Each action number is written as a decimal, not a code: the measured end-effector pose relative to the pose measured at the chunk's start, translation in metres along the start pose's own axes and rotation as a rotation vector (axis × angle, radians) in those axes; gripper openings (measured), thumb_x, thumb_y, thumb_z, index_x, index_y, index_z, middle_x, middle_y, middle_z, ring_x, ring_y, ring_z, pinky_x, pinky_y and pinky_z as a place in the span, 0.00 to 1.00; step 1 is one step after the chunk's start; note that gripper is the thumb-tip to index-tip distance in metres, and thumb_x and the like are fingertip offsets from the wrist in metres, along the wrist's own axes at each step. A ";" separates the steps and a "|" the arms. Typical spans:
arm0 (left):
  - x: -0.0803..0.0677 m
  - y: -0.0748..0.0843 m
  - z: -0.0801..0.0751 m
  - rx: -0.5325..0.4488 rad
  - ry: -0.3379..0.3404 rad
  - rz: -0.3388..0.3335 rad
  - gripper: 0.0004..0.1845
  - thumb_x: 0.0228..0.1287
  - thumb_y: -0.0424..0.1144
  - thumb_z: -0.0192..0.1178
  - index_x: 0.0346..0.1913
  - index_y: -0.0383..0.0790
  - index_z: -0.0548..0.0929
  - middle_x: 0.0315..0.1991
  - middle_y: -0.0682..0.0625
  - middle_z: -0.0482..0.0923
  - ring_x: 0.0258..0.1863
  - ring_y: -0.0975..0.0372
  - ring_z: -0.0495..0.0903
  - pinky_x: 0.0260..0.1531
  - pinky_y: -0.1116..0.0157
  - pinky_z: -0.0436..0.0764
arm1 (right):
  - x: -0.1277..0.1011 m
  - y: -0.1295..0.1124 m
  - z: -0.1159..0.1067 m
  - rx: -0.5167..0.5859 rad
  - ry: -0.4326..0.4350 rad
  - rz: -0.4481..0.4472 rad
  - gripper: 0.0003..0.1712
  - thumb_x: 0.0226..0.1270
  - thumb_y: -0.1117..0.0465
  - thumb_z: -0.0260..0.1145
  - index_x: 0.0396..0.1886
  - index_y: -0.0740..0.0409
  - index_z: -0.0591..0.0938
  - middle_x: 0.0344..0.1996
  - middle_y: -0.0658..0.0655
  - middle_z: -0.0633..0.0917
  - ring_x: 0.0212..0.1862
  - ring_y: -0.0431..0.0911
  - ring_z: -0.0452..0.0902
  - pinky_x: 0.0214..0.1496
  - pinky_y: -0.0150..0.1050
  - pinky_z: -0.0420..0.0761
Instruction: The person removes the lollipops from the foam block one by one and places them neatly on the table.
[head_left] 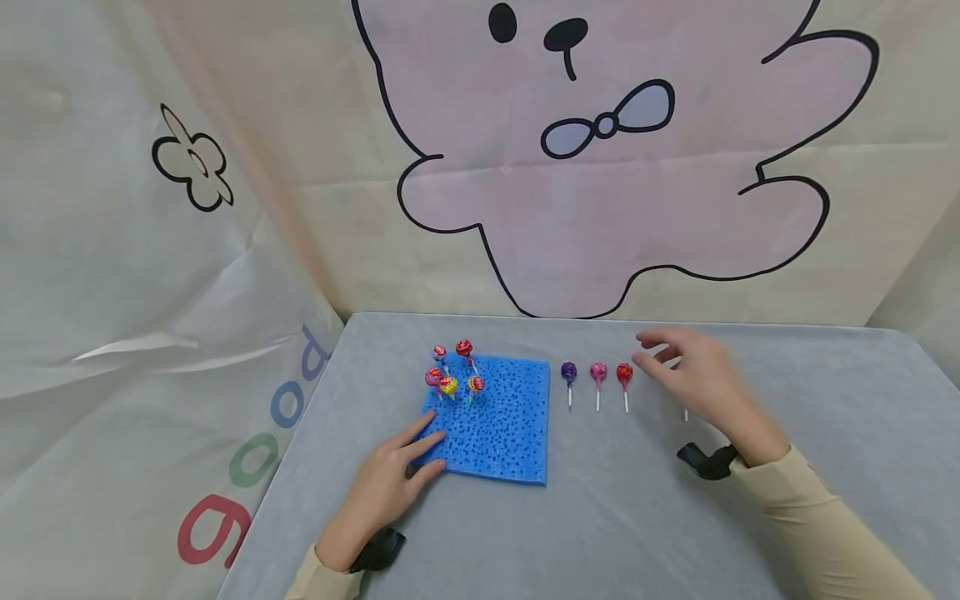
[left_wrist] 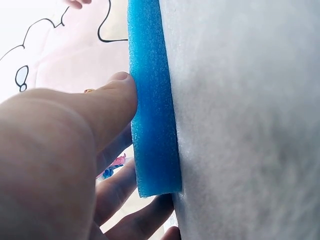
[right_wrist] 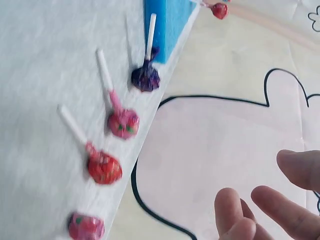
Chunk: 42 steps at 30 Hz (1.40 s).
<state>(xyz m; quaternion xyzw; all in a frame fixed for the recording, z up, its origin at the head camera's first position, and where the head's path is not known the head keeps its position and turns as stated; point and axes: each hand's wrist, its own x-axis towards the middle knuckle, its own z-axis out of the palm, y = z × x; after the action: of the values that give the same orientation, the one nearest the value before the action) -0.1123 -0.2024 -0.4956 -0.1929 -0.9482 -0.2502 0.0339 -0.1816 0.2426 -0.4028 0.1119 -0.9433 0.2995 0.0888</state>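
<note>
My left hand [head_left: 384, 487] rests with spread fingers on the left edge of a blue foam board [head_left: 510, 433] dotted with small holes. In the left wrist view, the thumb [left_wrist: 117, 95] lies against the board's edge. Several wrapped lollipops [head_left: 465, 348] stand upright in the board's far left part. Right of the board lie a purple lollipop [head_left: 569, 372], a pink one [head_left: 597, 372] and a red one [head_left: 624, 375]. Above the table, just right of these, hovers my right hand [head_left: 697, 379], fingers slightly bent, holding nothing. It partly hides another lollipop, whose pink head [right_wrist: 86, 226] shows in the right wrist view.
A grey cloth [head_left: 615, 525] covers the table. Behind it hangs a backdrop [head_left: 637, 217] with a pink cartoon animal, and a side curtain [head_left: 150, 333] with printed letters runs along the left edge. Each wrist wears a black strap [head_left: 707, 461].
</note>
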 end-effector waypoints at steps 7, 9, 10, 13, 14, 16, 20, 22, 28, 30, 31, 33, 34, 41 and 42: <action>-0.001 -0.001 0.000 0.000 0.004 0.007 0.25 0.69 0.51 0.69 0.67 0.51 0.84 0.77 0.50 0.71 0.70 0.51 0.77 0.65 0.48 0.80 | 0.008 -0.025 0.029 0.040 -0.030 -0.039 0.20 0.71 0.57 0.72 0.58 0.59 0.86 0.53 0.62 0.88 0.44 0.53 0.87 0.42 0.49 0.88; -0.001 -0.001 0.000 0.004 0.004 0.008 0.26 0.69 0.52 0.69 0.67 0.51 0.84 0.77 0.50 0.70 0.70 0.51 0.77 0.65 0.48 0.80 | 0.011 -0.034 0.037 0.051 -0.041 -0.056 0.19 0.70 0.59 0.73 0.58 0.59 0.86 0.53 0.62 0.88 0.44 0.53 0.87 0.42 0.48 0.89; -0.001 -0.001 0.000 0.005 0.005 0.010 0.26 0.69 0.52 0.69 0.67 0.51 0.84 0.77 0.50 0.70 0.70 0.52 0.77 0.65 0.48 0.80 | 0.012 -0.038 0.042 0.061 -0.050 -0.056 0.19 0.70 0.59 0.73 0.58 0.59 0.86 0.53 0.62 0.88 0.44 0.53 0.87 0.41 0.48 0.89; 0.000 -0.001 0.000 0.002 0.008 0.021 0.26 0.70 0.52 0.69 0.67 0.51 0.84 0.77 0.51 0.70 0.70 0.52 0.77 0.65 0.49 0.80 | 0.018 -0.050 0.055 0.088 -0.068 -0.070 0.18 0.70 0.59 0.74 0.57 0.58 0.87 0.53 0.61 0.88 0.44 0.51 0.87 0.41 0.46 0.89; 0.000 -0.002 0.000 0.002 0.008 0.025 0.26 0.70 0.52 0.69 0.68 0.51 0.83 0.77 0.51 0.70 0.70 0.52 0.77 0.65 0.49 0.80 | 0.019 -0.053 0.059 0.094 -0.071 -0.074 0.18 0.69 0.59 0.74 0.56 0.57 0.87 0.52 0.61 0.88 0.43 0.50 0.87 0.41 0.46 0.89; 0.000 -0.002 0.000 0.003 0.009 0.032 0.26 0.70 0.52 0.69 0.68 0.51 0.83 0.77 0.51 0.69 0.70 0.52 0.77 0.65 0.49 0.80 | 0.022 -0.060 0.068 0.121 -0.074 -0.096 0.17 0.69 0.59 0.74 0.56 0.58 0.87 0.51 0.61 0.88 0.42 0.49 0.86 0.41 0.45 0.89; 0.001 -0.001 -0.001 0.004 0.008 0.037 0.26 0.70 0.51 0.69 0.68 0.50 0.83 0.77 0.50 0.70 0.70 0.52 0.77 0.65 0.48 0.79 | 0.027 -0.074 0.086 0.165 -0.091 -0.139 0.17 0.69 0.60 0.73 0.55 0.59 0.88 0.50 0.62 0.89 0.41 0.48 0.86 0.38 0.41 0.89; 0.001 -0.001 -0.001 0.002 0.008 0.037 0.26 0.70 0.51 0.69 0.68 0.50 0.83 0.77 0.50 0.70 0.70 0.51 0.77 0.66 0.48 0.79 | 0.028 -0.081 0.095 0.189 -0.111 -0.145 0.18 0.69 0.59 0.73 0.56 0.59 0.88 0.51 0.62 0.89 0.41 0.47 0.87 0.38 0.39 0.88; 0.000 -0.002 -0.001 0.005 0.007 0.035 0.26 0.70 0.51 0.69 0.68 0.50 0.83 0.77 0.50 0.70 0.70 0.52 0.77 0.66 0.49 0.79 | 0.029 -0.102 0.116 0.252 -0.167 -0.129 0.19 0.70 0.59 0.73 0.58 0.60 0.87 0.52 0.62 0.88 0.42 0.49 0.86 0.41 0.40 0.89; 0.000 -0.002 -0.001 0.010 0.005 0.034 0.26 0.70 0.51 0.69 0.68 0.50 0.83 0.77 0.50 0.70 0.71 0.52 0.77 0.66 0.49 0.79 | 0.030 -0.106 0.122 0.260 -0.180 -0.121 0.19 0.71 0.59 0.72 0.58 0.59 0.87 0.53 0.61 0.88 0.43 0.48 0.86 0.41 0.41 0.89; 0.000 -0.002 -0.001 0.012 0.005 0.033 0.26 0.70 0.51 0.69 0.68 0.51 0.83 0.77 0.50 0.70 0.71 0.52 0.77 0.66 0.49 0.79 | 0.031 -0.108 0.125 0.267 -0.187 -0.118 0.19 0.71 0.59 0.72 0.58 0.59 0.86 0.53 0.60 0.88 0.43 0.48 0.86 0.42 0.40 0.89; 0.000 -0.002 -0.001 0.016 0.004 0.032 0.26 0.70 0.52 0.69 0.68 0.51 0.83 0.77 0.50 0.70 0.71 0.53 0.77 0.66 0.49 0.80 | 0.031 -0.112 0.130 0.280 -0.200 -0.111 0.19 0.72 0.59 0.72 0.59 0.59 0.86 0.54 0.60 0.88 0.44 0.48 0.86 0.43 0.40 0.89; 0.000 -0.002 -0.001 0.019 0.004 0.032 0.26 0.70 0.52 0.69 0.68 0.51 0.83 0.77 0.50 0.70 0.71 0.53 0.77 0.66 0.49 0.80 | 0.032 -0.114 0.132 0.285 -0.205 -0.108 0.19 0.72 0.59 0.72 0.59 0.58 0.86 0.54 0.60 0.88 0.44 0.48 0.86 0.42 0.40 0.89; 0.001 0.000 -0.001 0.023 0.004 0.025 0.26 0.69 0.52 0.69 0.68 0.51 0.83 0.77 0.50 0.70 0.71 0.52 0.77 0.66 0.48 0.80 | 0.033 -0.124 0.146 0.304 -0.214 -0.119 0.20 0.71 0.58 0.73 0.61 0.57 0.86 0.54 0.58 0.88 0.43 0.44 0.86 0.39 0.35 0.87; 0.001 0.000 -0.001 0.022 0.003 0.024 0.26 0.69 0.52 0.69 0.68 0.51 0.83 0.77 0.50 0.70 0.71 0.52 0.77 0.66 0.48 0.80 | 0.033 -0.125 0.147 0.307 -0.215 -0.119 0.20 0.71 0.58 0.73 0.61 0.57 0.86 0.54 0.57 0.87 0.43 0.44 0.86 0.39 0.35 0.86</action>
<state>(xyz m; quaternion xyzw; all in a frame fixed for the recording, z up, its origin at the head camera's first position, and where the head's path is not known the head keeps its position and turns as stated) -0.1130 -0.2030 -0.4946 -0.2034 -0.9485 -0.2395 0.0404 -0.1952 0.0515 -0.4453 0.2109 -0.8824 0.4203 -0.0131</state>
